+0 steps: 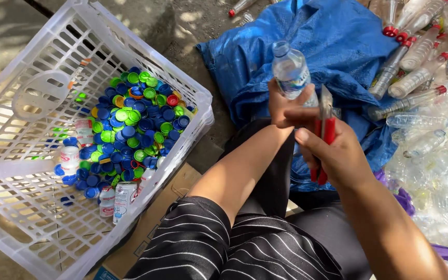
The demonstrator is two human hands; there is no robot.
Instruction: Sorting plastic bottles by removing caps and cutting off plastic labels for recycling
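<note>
Black cloth with thin white stripes covers your knees (pixel 224 243) at the bottom of the view, soft and creased. Just above them your right hand (pixel 338 153) is wrapped tight around the red handle of a cutter (pixel 325 136), its flat grey blade standing upright beside the bottle. Your left hand (pixel 281 106) is closed on the lower part of a small clear plastic bottle (pixel 290 70), held upright above your lap; its neck is bare of a cap and a pale label band with a blue edge circles its waist.

To your left, a white plastic crate (pixel 22 155) with a lattice of slots sits tilted on a flattened piece of brown cardboard (pixel 167 199). Inside it lies a heap of round bottle caps (pixel 130 124), mostly blue and green, with a few red, orange and yellow ones. Several small white bottles with red-printed labels (pixel 115 199) lie at the heap's near edge.

Past your hands, a crumpled blue tarpaulin (pixel 338 36) spreads over the rough ground. At the far right lies a pile of clear, ribbed empty bottles (pixel 421 72), some with red caps and coloured label strips.
</note>
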